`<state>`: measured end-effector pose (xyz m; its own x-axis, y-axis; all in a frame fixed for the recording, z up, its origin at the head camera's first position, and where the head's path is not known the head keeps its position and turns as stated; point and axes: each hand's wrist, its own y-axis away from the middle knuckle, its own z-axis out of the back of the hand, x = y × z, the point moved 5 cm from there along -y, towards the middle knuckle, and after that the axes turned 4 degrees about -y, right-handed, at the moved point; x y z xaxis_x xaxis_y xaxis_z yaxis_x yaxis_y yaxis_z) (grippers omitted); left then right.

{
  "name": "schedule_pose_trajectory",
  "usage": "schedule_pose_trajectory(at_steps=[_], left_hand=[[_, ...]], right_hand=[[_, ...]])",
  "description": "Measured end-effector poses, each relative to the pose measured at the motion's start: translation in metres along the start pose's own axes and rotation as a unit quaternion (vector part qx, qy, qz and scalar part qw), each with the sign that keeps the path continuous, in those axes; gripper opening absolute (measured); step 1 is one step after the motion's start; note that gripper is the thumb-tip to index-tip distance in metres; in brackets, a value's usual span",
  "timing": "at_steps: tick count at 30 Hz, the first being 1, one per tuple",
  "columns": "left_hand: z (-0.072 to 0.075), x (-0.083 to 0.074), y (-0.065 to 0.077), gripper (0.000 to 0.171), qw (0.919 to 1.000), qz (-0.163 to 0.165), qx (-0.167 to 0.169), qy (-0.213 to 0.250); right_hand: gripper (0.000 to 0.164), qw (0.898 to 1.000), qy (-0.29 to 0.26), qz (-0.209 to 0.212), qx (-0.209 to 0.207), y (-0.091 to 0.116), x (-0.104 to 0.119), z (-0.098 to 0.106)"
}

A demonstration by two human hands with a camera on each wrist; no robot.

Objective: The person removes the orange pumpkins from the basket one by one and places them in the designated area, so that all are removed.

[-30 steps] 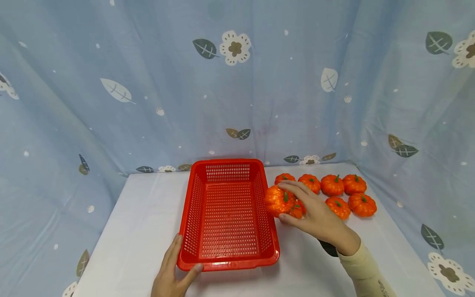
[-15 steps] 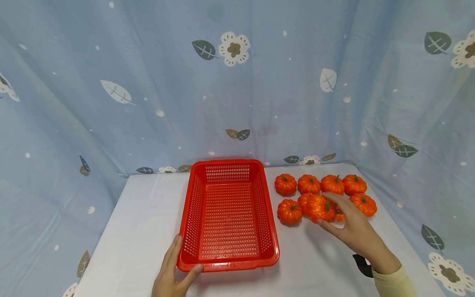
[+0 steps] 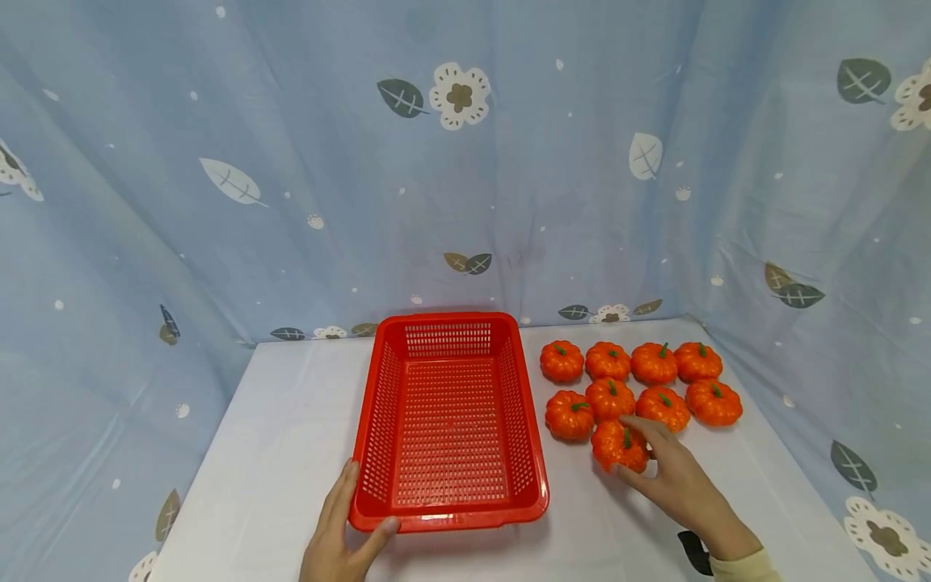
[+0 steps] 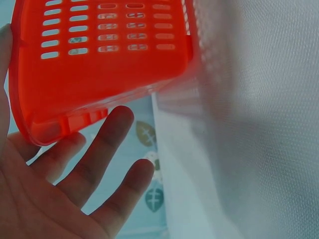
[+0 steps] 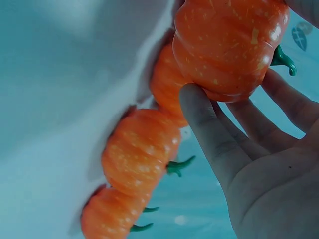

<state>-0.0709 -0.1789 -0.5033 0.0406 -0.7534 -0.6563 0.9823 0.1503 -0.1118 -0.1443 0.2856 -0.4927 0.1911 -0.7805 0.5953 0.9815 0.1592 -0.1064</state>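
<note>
My right hand [image 3: 672,477] holds a small orange toy pumpkin [image 3: 618,447] with a green stem, thumb on its near side and fingers on the far side. The pumpkin is just in front of the second row of pumpkins; whether its base touches the table cannot be told. In the right wrist view the fingers [image 5: 214,134] lie against the held pumpkin [image 5: 229,47]. At the near left corner of a red slotted plastic basket [image 3: 449,521], my left hand [image 3: 338,529] rests with its thumb by the front rim. In the left wrist view its fingers [image 4: 92,164] are extended, some apart from the basket wall [image 4: 109,74].
Several more orange pumpkins stand in two rows right of the basket, including a back-row pumpkin [image 3: 562,361] and a second-row pumpkin [image 3: 570,415]. The basket holds nothing. A white cloth covers the table [image 3: 291,404]; a blue patterned curtain [image 3: 327,162] hangs behind it.
My right hand has carried the pumpkin from beside the basket's right rim, rightward, then down toward the table in front of the second row. The left hand has stayed at the basket corner.
</note>
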Motion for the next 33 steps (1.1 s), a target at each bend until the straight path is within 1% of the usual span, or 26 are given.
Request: schedule_pose_trajectory(at_steps=[4, 6, 8, 11, 18, 27, 33], left_hand=[[-0.001, 0.001, 0.0, 0.101, 0.9998, 0.011, 0.001, -0.015], [-0.001, 0.001, 0.0, 0.101, 0.9999, 0.009, -0.001, -0.013], [-0.001, 0.001, 0.0, 0.102, 0.9998, 0.013, 0.004, -0.013], [-0.001, 0.0, 0.0, 0.102, 0.9999, 0.01, 0.006, 0.002], [-0.003, 0.001, 0.0, 0.099, 0.9988, 0.021, 0.014, 0.042], [-0.003, 0.002, 0.0, 0.098, 0.9981, 0.035, 0.02, 0.047], [-0.003, 0.001, 0.0, 0.098, 0.998, 0.028, 0.021, 0.053]], right_hand=[[0.074, 1.0, 0.0, -0.01, 0.0, 0.001, -0.004, -0.008], [0.074, 1.0, 0.002, -0.02, 0.004, 0.001, -0.006, -0.011], [0.075, 0.999, 0.003, -0.033, 0.01, 0.001, -0.008, -0.013], [0.075, 0.999, 0.006, -0.048, 0.015, 0.001, -0.009, -0.016], [0.075, 0.999, 0.005, -0.047, 0.005, 0.001, -0.009, -0.017], [0.078, 0.998, 0.005, -0.064, 0.003, 0.0, -0.013, -0.021], [0.079, 0.998, 0.006, -0.063, -0.002, -0.002, -0.014, -0.021]])
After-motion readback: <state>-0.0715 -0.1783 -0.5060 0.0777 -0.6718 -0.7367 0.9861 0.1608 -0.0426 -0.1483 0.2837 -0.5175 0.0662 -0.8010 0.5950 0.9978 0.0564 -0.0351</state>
